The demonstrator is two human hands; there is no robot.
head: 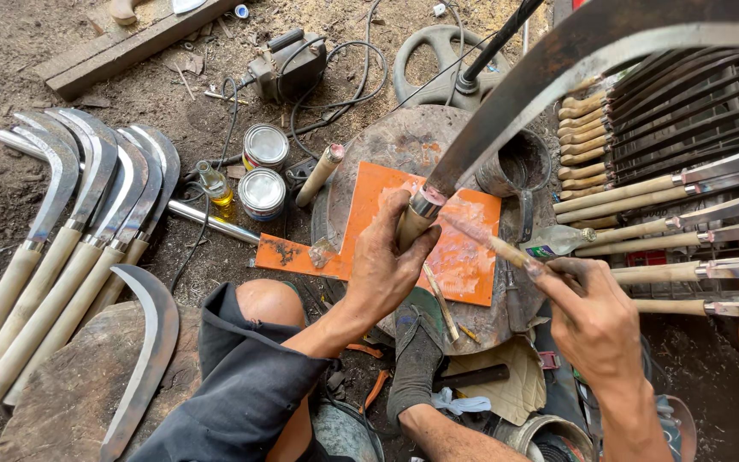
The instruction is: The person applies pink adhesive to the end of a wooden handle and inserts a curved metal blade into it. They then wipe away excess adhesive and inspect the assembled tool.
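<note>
The sickle (506, 128) stands over the orange sheet (369, 218) at centre, its wooden handle wrapped by the left hand (382, 269). At four o'clock, the right hand (592, 316) pinches a thin stick (489, 242), tip near the ferrule. Finished sickles (70, 231) lie at nine o'clock.

Left hand (384, 269) grips a sickle (506, 111); right hand (592, 312) holds a stick (489, 242).

clothing: dark grey shorts (241, 376) | arms: bare, no sleeves | hands: ungloved, grimy
</note>
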